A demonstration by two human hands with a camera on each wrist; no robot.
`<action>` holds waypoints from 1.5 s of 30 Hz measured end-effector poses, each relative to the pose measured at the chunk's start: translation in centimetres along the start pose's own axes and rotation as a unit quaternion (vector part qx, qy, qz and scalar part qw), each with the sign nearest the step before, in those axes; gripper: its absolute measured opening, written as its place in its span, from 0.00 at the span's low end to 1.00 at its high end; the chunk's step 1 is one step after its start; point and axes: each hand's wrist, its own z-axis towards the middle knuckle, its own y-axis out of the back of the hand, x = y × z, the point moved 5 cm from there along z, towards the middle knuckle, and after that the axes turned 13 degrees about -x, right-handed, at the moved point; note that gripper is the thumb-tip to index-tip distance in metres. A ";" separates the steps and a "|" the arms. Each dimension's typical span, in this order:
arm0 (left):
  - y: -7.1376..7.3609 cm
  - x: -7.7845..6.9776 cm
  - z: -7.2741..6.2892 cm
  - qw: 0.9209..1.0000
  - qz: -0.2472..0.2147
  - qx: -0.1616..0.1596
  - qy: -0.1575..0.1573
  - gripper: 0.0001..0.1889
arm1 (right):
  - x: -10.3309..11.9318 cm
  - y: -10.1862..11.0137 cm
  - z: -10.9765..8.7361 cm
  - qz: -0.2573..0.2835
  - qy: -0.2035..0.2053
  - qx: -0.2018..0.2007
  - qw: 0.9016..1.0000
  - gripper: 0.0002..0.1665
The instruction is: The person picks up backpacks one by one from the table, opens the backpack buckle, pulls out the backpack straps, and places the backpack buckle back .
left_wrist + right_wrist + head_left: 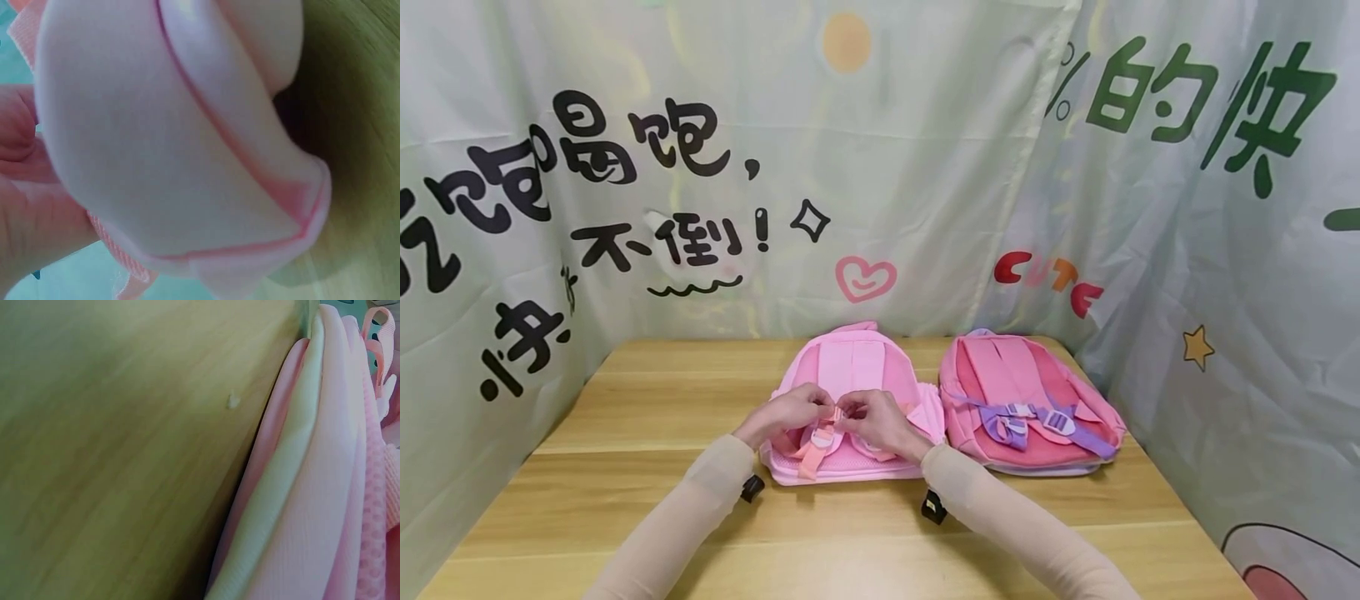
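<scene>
A light pink backpack [842, 350] lies on the table with its shoulder straps facing up. Over its middle, my left hand [790, 412] and right hand [883, 421] meet from either side. Between their fingertips is a small peach strap buckle [838, 413], which both hands pinch; its exact fastening is too small to tell. Below it hangs a peach webbing strap [812, 458] with a pale slider. The left wrist view is mostly filled by pale pink fabric [144, 137], with part of the left hand [37, 194] behind it. In the right wrist view, the backpack's side [312, 487] shows.
A darker pink backpack [992, 358] with purple straps [1090, 437] and a joined buckle lies just right of the first. Both rest on a wooden table [662, 417]. Printed curtains [925, 167] enclose the back and sides.
</scene>
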 end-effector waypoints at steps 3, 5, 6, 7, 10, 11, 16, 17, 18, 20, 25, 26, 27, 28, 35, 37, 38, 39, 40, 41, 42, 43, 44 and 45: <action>0.0 0.1 0.1 1.000 -0.016 0.000 0.003 0.08 | 0.0 0.1 0.0 -0.002 -0.004 -0.004 1.000 0.12; 0.1 0.1 0.2 1.000 -0.027 0.000 0.004 0.08 | 0.1 0.1 0.1 -0.006 -0.005 -0.006 1.000 0.12; 0.2 0.1 0.3 1.000 -0.031 -0.001 0.003 0.08 | 0.1 0.2 0.1 -0.008 -0.004 -0.007 1.000 0.13; 0.2 0.1 0.4 0.999 -0.034 -0.002 0.002 0.08 | 0.1 0.2 0.1 -0.010 -0.002 -0.007 1.000 0.13; 0.4 0.1 0.4 1.000 -0.024 -0.006 -0.012 0.07 | 0.1 0.1 0.1 -0.015 0.008 -0.003 1.000 0.12; 0.5 0.1 0.5 1.000 -0.016 -0.007 -0.021 0.07 | 0.0 0.1 0.0 -0.015 0.009 -0.001 1.000 0.12; 0.9 -0.2 0.4 0.997 0.032 -0.016 -0.070 0.06 | -0.2 -0.1 0.0 -0.015 0.014 0.006 1.000 0.10; 1.0 -0.3 0.4 0.996 0.043 -0.019 -0.079 0.06 | -0.2 -0.1 0.0 -0.015 0.013 0.006 1.000 0.10; 1.0 -0.4 0.3 0.995 0.052 -0.020 -0.087 0.06 | -0.2 -0.1 0.0 -0.016 0.015 0.005 1.000 0.10; 1.0 -0.4 0.3 0.993 0.067 -0.016 -0.096 0.07 | -0.2 -0.1 0.0 -0.018 0.013 0.006 1.000 0.11; 0.7 -0.1 0.4 0.995 0.062 0.006 -0.075 0.07 | -0.1 -0.2 -0.1 -0.019 0.014 0.011 1.000 0.11; 0.6 0.0 0.4 0.996 0.053 0.011 -0.065 0.08 | -0.1 -0.2 -0.1 -0.019 0.013 0.012 1.000 0.11; 0.6 0.0 0.5 0.997 0.045 0.016 -0.060 0.08 | -0.1 -0.1 -0.1 -0.019 0.012 0.012 1.000 0.12; 0.5 0.0 0.5 0.998 0.036 0.019 -0.056 0.08 | 0.0 -0.1 -0.1 -0.019 0.011 0.012 1.000 0.12; 0.7 -0.2 0.7 0.997 0.023 0.020 -0.067 0.07 | 0.1 -0.2 0.0 -0.020 0.002 0.014 1.000 0.13; 0.9 -0.3 0.6 0.996 0.033 0.018 -0.080 0.07 | 0.1 -0.2 0.0 -0.026 0.003 0.011 1.000 0.12; 0.9 -0.2 0.6 0.995 0.040 0.018 -0.087 0.06 | 0.1 -0.2 0.0 -0.030 0.003 0.010 1.000 0.12; 1.0 -0.2 0.6 0.995 0.046 0.017 -0.091 0.06 | 0.1 -0.2 -0.1 -0.033 0.002 0.010 0.999 0.12; 1.0 -0.2 0.6 0.994 0.051 0.018 -0.095 0.06 | 0.0 -0.2 -0.1 -0.036 0.001 0.010 0.999 0.12; 1.0 -0.1 0.6 0.994 0.053 0.018 -0.095 0.06 | 0.0 -0.2 -0.1 -0.037 -0.001 0.010 0.999 0.11; 1.0 -0.1 0.6 0.994 0.057 0.016 -0.096 0.06 | 0.0 -0.2 -0.1 -0.038 -0.003 0.011 0.999 0.11; 1.0 0.0 0.6 0.994 0.059 0.014 -0.094 0.07 | 0.0 -0.2 -0.2 -0.038 -0.006 0.011 0.999 0.12; 1.0 -0.1 0.6 0.993 0.058 0.013 -0.098 0.07 | 0.0 -0.2 -0.1 -0.036 -0.006 0.011 0.999 0.12; 1.0 -0.1 0.6 0.994 0.056 0.011 -0.096 0.07 | 0.1 -0.1 -0.1 -0.034 -0.005 0.010 0.999 0.12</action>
